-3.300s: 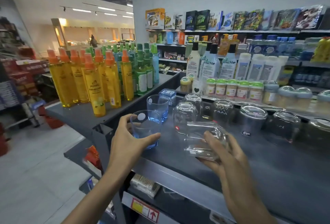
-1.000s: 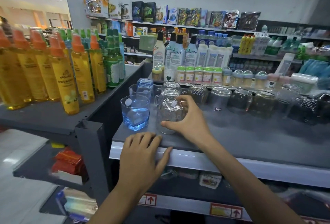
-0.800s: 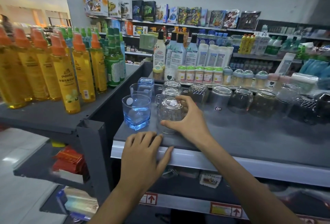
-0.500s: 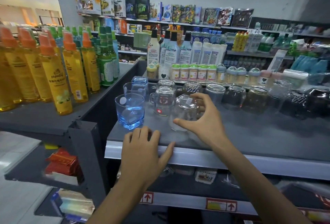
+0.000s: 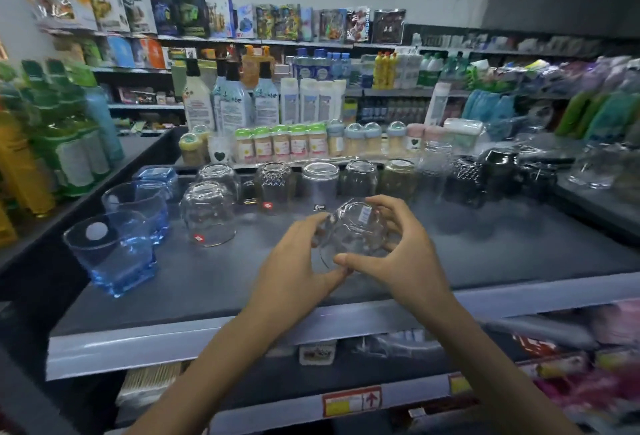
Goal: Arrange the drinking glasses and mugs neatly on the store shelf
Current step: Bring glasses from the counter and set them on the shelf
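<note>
A clear glass mug (image 5: 356, 230) is tilted above the middle of the grey shelf (image 5: 207, 285), held between both hands. My left hand (image 5: 298, 261) grips its left side and my right hand (image 5: 405, 254) curls round its right side. Two blue tumblers (image 5: 114, 254) stand upright at the shelf's left, with a third blue glass (image 5: 156, 178) behind them. An upturned clear mug (image 5: 207, 213) stands to the right of the tumblers. A row of upturned clear and dark glasses (image 5: 320, 181) lines the back of the shelf.
Yellow and green bottles (image 5: 69, 143) crowd the neighbouring shelf on the left. Small jars (image 5: 280, 143) and tall lotion bottles (image 5: 232, 102) stand behind the glass row. A metal shelf lip (image 5: 173, 341) runs along the front, with packed goods on the shelf below.
My right hand carried the clear mug rightwards from beside the blue tumbler to mid-shelf and lifted it. My left hand left the shelf edge and took hold of the mug too.
</note>
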Motion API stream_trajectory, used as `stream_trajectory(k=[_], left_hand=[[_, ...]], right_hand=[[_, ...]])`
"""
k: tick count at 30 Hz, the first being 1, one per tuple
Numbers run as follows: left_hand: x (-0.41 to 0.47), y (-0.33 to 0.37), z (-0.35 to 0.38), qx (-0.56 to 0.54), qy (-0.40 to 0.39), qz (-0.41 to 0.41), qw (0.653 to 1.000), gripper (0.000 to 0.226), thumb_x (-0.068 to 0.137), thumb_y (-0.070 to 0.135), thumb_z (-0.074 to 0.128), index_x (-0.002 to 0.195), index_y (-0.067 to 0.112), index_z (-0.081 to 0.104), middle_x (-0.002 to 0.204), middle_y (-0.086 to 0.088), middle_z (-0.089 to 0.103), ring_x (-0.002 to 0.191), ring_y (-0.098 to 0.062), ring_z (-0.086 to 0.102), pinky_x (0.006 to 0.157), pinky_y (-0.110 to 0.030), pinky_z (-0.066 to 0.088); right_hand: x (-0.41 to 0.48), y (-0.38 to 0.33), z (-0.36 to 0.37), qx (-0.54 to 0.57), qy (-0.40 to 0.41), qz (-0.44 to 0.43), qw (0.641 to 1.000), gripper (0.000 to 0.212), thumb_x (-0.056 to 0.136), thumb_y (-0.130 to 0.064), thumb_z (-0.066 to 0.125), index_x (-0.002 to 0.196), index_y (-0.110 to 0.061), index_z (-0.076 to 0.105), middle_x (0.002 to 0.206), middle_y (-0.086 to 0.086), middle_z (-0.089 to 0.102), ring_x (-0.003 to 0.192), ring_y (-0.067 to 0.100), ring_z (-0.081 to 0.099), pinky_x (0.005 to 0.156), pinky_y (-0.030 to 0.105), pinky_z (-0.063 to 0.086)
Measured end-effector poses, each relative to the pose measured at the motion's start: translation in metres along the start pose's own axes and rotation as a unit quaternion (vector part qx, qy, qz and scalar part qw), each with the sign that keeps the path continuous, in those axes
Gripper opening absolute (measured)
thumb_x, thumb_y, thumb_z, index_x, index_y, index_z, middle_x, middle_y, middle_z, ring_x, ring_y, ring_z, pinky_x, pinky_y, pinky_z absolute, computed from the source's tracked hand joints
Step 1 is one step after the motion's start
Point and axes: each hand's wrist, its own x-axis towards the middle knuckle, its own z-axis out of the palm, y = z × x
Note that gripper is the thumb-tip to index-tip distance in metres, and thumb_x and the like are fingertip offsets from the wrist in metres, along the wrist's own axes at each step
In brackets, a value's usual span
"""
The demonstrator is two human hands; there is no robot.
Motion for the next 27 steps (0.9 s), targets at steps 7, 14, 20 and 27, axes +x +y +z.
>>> stream_trajectory(k=[7, 14, 20, 27], left_hand=[[0.046, 0.028, 0.059, -0.107, -0.064, -0.011, 0.992, 0.068, 0.072, 0.035, 0.092, 0.127, 0.043, 0.053, 0.114, 0.023, 0.067, 0.099, 0.001, 0.064, 0.081, -0.023, 0.054], [0.086, 0.075, 0.134, -0.096, -0.076, 0.028, 0.992, 0.067, 0.077, 0.037, 0.087, 0.129, 0.053, 0.049, 0.118, 0.016, 0.066, 0.099, -0.006, 0.065, 0.081, -0.028, 0.056], [0.101, 0.074, 0.139, -0.097, -0.038, 0.0, 0.995, 0.067, 0.068, 0.04, 0.095, 0.121, 0.057, 0.058, 0.109, 0.007, 0.069, 0.094, -0.01, 0.068, 0.08, -0.028, 0.059], [0.102, 0.041, 0.103, -0.069, 0.024, -0.056, 0.996, 0.061, 0.072, 0.021, 0.094, 0.113, 0.049, 0.058, 0.104, 0.012, 0.069, 0.092, -0.006, 0.072, 0.086, -0.023, 0.059]], right_hand=[[0.021, 0.038, -0.062, -0.019, 0.003, 0.007, 1.0, 0.087, 0.057, -0.038, 0.1, 0.135, -0.038, 0.059, 0.122, -0.025, 0.067, 0.113, -0.006, 0.063, 0.096, 0.023, 0.055], [0.045, 0.086, -0.136, 0.017, 0.01, 0.06, 0.998, 0.088, 0.059, -0.018, 0.1, 0.136, -0.028, 0.058, 0.126, -0.014, 0.067, 0.114, -0.004, 0.063, 0.095, 0.025, 0.056], [0.08, 0.112, -0.152, 0.094, -0.046, 0.127, 0.986, 0.083, 0.059, -0.008, 0.099, 0.132, -0.016, 0.06, 0.123, -0.005, 0.071, 0.114, 0.006, 0.067, 0.092, 0.015, 0.052], [0.12, 0.11, -0.102, 0.111, -0.125, 0.105, 0.98, 0.09, 0.054, -0.013, 0.102, 0.134, -0.014, 0.06, 0.129, -0.002, 0.069, 0.123, 0.009, 0.062, 0.101, 0.018, 0.046]])
